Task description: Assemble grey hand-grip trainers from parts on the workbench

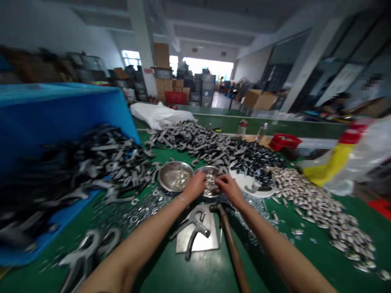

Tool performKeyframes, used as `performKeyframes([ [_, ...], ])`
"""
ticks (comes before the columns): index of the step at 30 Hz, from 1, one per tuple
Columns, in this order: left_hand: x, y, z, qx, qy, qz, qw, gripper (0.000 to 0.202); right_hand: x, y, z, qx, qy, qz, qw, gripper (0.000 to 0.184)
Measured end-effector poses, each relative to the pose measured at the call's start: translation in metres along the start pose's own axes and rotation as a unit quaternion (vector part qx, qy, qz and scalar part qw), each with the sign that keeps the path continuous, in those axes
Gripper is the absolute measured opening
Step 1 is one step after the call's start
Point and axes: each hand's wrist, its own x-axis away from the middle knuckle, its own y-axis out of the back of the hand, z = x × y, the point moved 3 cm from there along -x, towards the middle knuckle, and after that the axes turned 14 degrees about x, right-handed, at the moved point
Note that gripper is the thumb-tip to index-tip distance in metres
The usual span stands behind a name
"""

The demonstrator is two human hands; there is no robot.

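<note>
Both hands are at a round metal bowl (210, 195) with small shiny parts in it. My left hand (196, 187) reaches over its left side, fingers bent together. From the right, my right hand (226, 186) dips its pinched fingertips into the bowl. Whatever lies between the fingers is too small to make out. Left of it stands a second metal bowl (167, 179) with small bright pieces. Nearer to me, a grey plier-like tool (195, 224) rests on a square metal plate (210, 240). Beside the plate lies a hammer (232, 244), its head pointing away.
A blue bin (122, 118) of grey and black tool parts fills the left. A heap of grey parts (195, 138) lies behind the bowls. To the right are a white plate (244, 183) with black pieces and many small metal pieces (308, 195). Loose rings (134, 219) litter the bench.
</note>
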Motion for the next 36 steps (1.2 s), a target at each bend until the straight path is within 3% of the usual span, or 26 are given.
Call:
performKeyframes([
  [4,0.036,0.011,0.023,0.066,0.050,-0.058,0.995,0.004,0.049,-0.021,-0.016,-0.070,0.017,0.098,0.993,0.036],
  [7,0.082,0.020,0.031,0.147,0.077,-0.068,0.984,0.010,0.076,-0.035,-0.014,-0.051,0.040,0.110,0.992,0.032],
  [11,0.141,0.036,0.042,0.375,0.155,-0.079,0.910,0.028,0.076,-0.045,-0.008,0.010,0.047,0.075,0.996,0.028],
  [13,0.163,0.043,0.048,0.417,0.186,-0.100,0.884,0.031,0.068,-0.047,-0.007,0.039,0.052,0.068,0.996,0.029],
  [15,0.178,0.047,0.055,0.418,0.202,-0.124,0.877,0.032,0.063,-0.050,-0.007,0.067,0.060,0.068,0.994,0.030],
  [17,0.187,0.050,0.059,0.385,0.193,-0.136,0.892,0.033,0.061,-0.052,-0.007,0.096,0.070,0.068,0.991,0.031],
  [21,0.191,0.054,0.054,0.228,0.097,-0.155,0.956,0.026,0.066,-0.057,-0.004,0.166,0.097,0.057,0.980,0.030],
  [24,0.188,0.053,0.042,0.176,0.059,-0.146,0.972,0.025,0.070,-0.061,-0.002,0.215,0.132,0.049,0.966,0.028],
  [29,0.185,0.044,0.023,0.148,0.082,-0.075,0.983,0.038,0.070,-0.052,0.003,0.241,0.186,0.068,0.950,0.023],
  [32,0.190,0.039,0.005,0.099,0.057,-0.041,0.993,0.043,0.084,-0.035,0.021,0.151,0.165,0.084,0.971,0.027],
  [34,0.196,0.032,-0.013,0.099,0.021,0.006,0.995,0.045,0.105,-0.032,0.037,0.000,0.112,0.167,0.980,0.030],
  [36,0.201,0.022,-0.028,0.138,-0.002,0.058,0.989,0.048,0.132,-0.037,0.050,-0.188,0.027,0.271,0.944,0.034],
])
